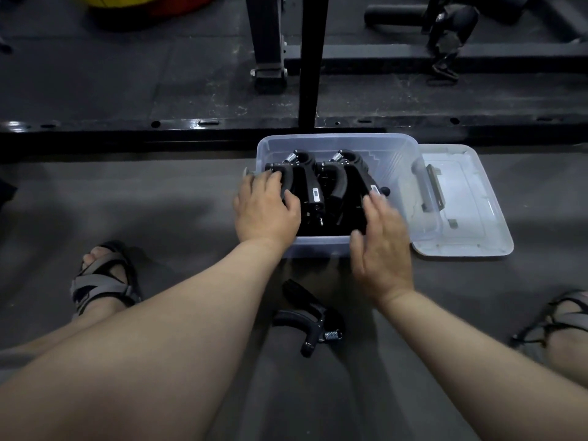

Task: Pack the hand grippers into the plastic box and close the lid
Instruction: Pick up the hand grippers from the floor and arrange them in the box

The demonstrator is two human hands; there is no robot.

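A clear plastic box point(394, 154) stands open on the dark floor in front of me, with several black hand grippers stacked in its left half. My left hand point(265, 211) rests over the box's left wall, its fingers curled on the left stack of hand grippers point(305, 183). My right hand point(381, 246), blurred, hovers flat and open at the box's near edge, fingertips beside the right stack of hand grippers point(346, 179). One more black hand gripper point(313, 319) lies on the floor between my legs. The clear lid point(477, 246) lies flat to the right of the box.
A black metal rack base point(191, 128) runs across just behind the box, with an upright post point(310, 58) above it. My sandalled feet point(101, 281) flank the work area. Gym equipment fills the far floor.
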